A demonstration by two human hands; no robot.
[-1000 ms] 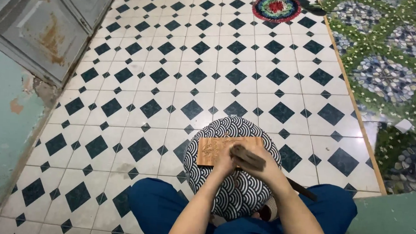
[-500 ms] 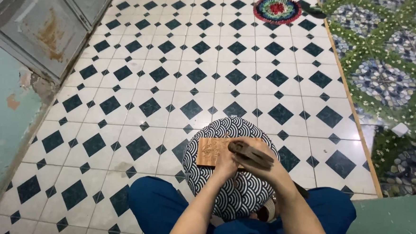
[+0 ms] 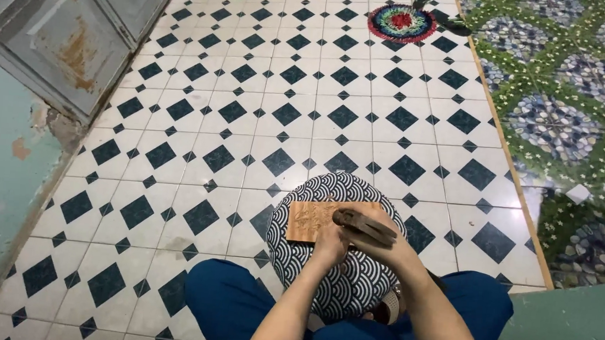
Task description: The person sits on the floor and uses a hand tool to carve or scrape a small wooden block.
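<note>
In the head view we look down at a small wooden board [image 3: 311, 220] that lies flat on a round cushion with a dark wave pattern [image 3: 331, 275], which rests on the lap above the tiled floor [image 3: 250, 119]. We judge the board to be stiff and light, with a carved top surface that could be scratched, so it is best held by its plain edges. The cushion under it is soft, so the board may tilt if pressed on one side. Our left hand [image 3: 331, 239] presses on the right part of the board with the fingers curled, pinning it rather than enclosing it. Our right hand [image 3: 381, 240] is closed around a dark mallet-like tool [image 3: 363, 223] that lies across the board's right end. Both forearms come forward from the body, bent and close together.
</note>
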